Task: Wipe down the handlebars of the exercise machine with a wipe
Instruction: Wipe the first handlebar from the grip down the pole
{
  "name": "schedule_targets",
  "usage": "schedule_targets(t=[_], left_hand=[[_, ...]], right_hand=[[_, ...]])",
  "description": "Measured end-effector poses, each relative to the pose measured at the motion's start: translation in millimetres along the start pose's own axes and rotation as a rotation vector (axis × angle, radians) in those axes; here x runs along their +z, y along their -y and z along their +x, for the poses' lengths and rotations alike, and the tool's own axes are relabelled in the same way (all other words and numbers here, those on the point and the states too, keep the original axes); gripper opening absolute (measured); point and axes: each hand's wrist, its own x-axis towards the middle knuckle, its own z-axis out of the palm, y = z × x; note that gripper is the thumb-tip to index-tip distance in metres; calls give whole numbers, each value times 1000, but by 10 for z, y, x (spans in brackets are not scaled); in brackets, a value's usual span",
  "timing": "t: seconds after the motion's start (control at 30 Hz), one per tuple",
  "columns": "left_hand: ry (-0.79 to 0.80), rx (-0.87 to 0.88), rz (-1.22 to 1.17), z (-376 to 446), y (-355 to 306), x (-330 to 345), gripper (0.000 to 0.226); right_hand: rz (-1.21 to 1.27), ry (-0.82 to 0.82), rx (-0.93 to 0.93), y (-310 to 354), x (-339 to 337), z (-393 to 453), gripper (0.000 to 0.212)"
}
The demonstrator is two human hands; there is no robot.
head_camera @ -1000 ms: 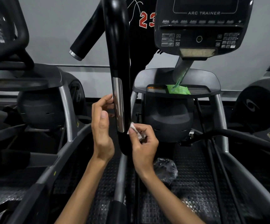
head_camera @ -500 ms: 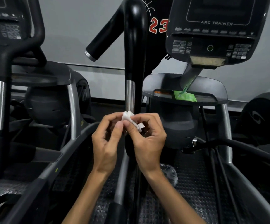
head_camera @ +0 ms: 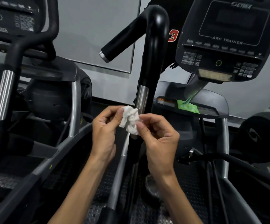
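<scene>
Before the upright handlebar (head_camera: 148, 65), both hands (head_camera: 105, 131) (head_camera: 159, 138) pinch a crumpled wipe (head_camera: 130, 120)

A green packet (head_camera: 188, 108) lies on the console tray (head_camera: 215, 101) — another machine's console (head_camera: 12, 15) stands far left.

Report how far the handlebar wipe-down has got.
Done: nothing here proves any bar is clean. In hand: the left hand and right hand pinch a crumpled white wipe in front of the black handlebar, not on it. Left: wiping that bar and the side grip.
</scene>
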Motion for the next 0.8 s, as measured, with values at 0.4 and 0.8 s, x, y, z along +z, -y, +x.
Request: schedule_targets(t=[0.4, 0.8], left_hand=[[51, -1, 125, 352, -195, -94, 10], [119, -181, 221, 463, -270, -302, 16]], right_hand=[[-151, 364, 171, 240, 39, -82, 62], [346, 383, 359, 425, -76, 81, 43]])
